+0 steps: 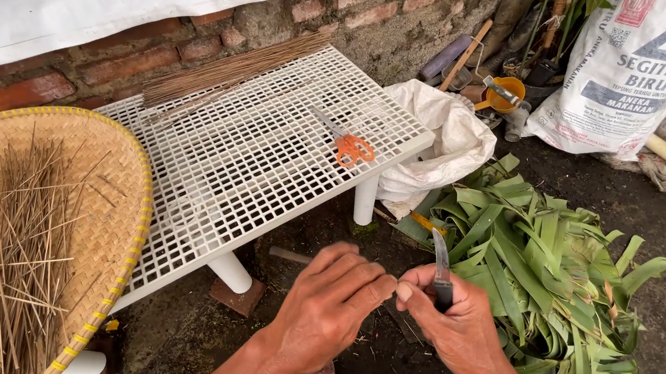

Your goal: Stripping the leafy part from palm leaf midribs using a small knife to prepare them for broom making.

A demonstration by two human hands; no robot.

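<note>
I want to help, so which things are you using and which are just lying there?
In use:
right hand gripping the small dark-handled knife
left hand, fingertips pinched together
heap of long green leaves
thin dry sticks in the round woven tray

Lying about:
orange-handled scissors
white printed sack
crumpled white bag

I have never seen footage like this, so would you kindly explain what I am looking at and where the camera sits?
There is no machine here: these are a person's two bare hands, filmed by one camera worn on the head and looking down. The right hand holds a small knife with its blade pointing up. The left hand meets it fingertip to fingertip; anything pinched between them is too thin to make out. Ahead stands a white grid table with orange-handled scissors and a bundle of thin brown sticks. At left a woven tray holds more sticks; at right, green leaves are piled on the ground.
</note>
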